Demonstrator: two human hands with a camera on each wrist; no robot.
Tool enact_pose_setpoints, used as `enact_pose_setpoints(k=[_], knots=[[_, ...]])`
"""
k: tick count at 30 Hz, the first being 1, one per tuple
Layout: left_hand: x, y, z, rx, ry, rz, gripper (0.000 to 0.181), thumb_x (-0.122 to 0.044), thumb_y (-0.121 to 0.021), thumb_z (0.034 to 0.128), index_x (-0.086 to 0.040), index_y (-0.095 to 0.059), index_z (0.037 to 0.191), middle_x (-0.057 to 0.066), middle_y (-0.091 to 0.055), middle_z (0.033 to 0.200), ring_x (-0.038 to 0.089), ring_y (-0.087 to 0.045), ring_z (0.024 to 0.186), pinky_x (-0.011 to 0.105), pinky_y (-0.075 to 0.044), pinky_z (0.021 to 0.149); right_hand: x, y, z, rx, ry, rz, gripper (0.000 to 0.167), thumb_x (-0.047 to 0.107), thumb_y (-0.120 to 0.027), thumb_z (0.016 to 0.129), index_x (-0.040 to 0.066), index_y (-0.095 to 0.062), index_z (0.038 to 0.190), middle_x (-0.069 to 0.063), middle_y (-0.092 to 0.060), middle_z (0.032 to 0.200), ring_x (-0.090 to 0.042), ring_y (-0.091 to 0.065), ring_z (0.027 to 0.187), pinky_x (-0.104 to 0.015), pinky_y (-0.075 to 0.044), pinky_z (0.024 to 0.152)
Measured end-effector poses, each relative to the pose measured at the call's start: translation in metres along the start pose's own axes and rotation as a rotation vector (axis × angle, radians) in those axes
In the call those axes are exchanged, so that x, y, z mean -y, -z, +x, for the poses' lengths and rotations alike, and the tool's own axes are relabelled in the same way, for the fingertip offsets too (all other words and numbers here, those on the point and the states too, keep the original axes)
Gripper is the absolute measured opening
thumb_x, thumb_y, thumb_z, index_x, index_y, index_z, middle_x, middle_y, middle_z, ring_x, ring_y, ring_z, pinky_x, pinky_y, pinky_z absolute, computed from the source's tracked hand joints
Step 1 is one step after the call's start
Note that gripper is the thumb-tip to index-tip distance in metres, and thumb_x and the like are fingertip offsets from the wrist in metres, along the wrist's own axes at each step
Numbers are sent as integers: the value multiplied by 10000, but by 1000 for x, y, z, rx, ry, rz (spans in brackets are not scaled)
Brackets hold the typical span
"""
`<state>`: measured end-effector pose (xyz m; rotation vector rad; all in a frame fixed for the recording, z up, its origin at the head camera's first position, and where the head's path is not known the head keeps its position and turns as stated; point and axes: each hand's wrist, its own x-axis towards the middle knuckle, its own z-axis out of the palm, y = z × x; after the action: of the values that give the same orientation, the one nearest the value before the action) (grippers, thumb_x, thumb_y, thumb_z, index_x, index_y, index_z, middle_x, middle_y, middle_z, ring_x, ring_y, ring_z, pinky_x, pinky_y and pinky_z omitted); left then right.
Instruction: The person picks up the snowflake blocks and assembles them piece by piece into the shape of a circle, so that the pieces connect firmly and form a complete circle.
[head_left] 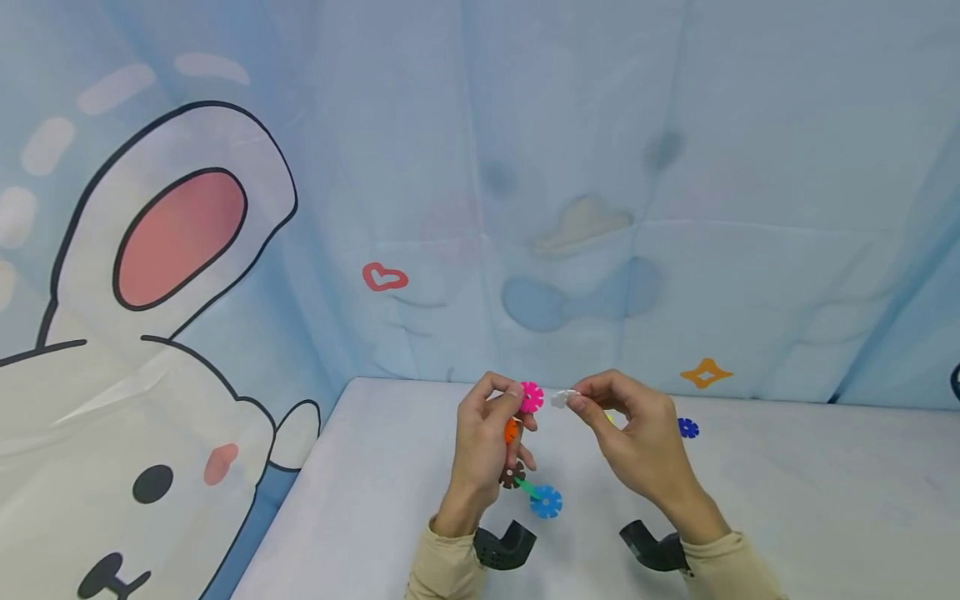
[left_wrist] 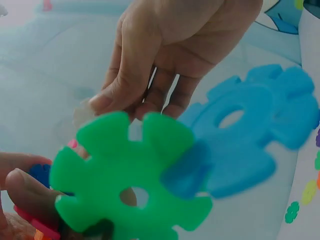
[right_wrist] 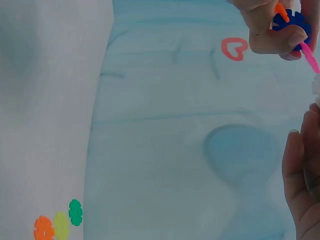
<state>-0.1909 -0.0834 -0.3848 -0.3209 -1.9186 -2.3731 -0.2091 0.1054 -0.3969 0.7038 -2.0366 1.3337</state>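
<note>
Green disc [left_wrist: 100, 175] partly hiding left hand [left_wrist: 32, 196], loose yellow disc [left_wrist: 309, 192] beyond

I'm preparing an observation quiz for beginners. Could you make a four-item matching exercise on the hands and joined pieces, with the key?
1. Left hand
2. Right hand
3. Light blue piece
4. Green piece

A. Between the brown piece and number 3
B. Pinches a whitish piece
C. End piece, joined to number 4
D. Pinches a dark blue piece

Pairs: 1-D, 2-B, 3-C, 4-A
</note>
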Motion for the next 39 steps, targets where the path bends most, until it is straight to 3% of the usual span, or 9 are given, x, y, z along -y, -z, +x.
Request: enact_pose_setpoints(k=[8, 18, 30, 39], knots=[[-1, -7, -4, 3, 1, -7, 165, -160, -482, 1098, -10, -530, 1049, -2, -627, 703, 57, -339, 342, 240, -504, 389, 3, -2, -1, -37, 39, -23, 211, -69, -836, 846, 91, -748, 952, 35, -774, 873, -44, -723, 813, -80, -543, 842], [-1, -13, -6, -35, 30, -37, 169, -153, -458, 1107, -18, -521, 1029, 18, -608, 703, 68, -338, 352, 213, -465, 378, 3, -4, 0, -90, 165, -71, 285, -110, -881, 759, 78, -740, 922, -7, -771, 857, -129, -734, 765, -111, -539, 774], [-3, -17, -9, -20, 71, -61, 175, -176, -468, 1115, -31, -502, 1022, 46, -573, 703, 76, -323, 359, 195, -452, 382, 4, -4, -2, -94, 165, -81, 296, -115, -889, 741, 83, -733, 896, -3, -768, 841, -129, -728, 741, -116, -542, 744], [-5, -22, -12, 14, 36, -15, 210, -180, -421, 1128, -9, -436, 1006, 46, -546, 691, 78, -303, 350, 206, -425, 360, 7, -6, -3, -124, 147, -99, 287, -129, -880, 742, 79, -723, 861, -5, -770, 827, -145, -739, 738, -131, -535, 722]])
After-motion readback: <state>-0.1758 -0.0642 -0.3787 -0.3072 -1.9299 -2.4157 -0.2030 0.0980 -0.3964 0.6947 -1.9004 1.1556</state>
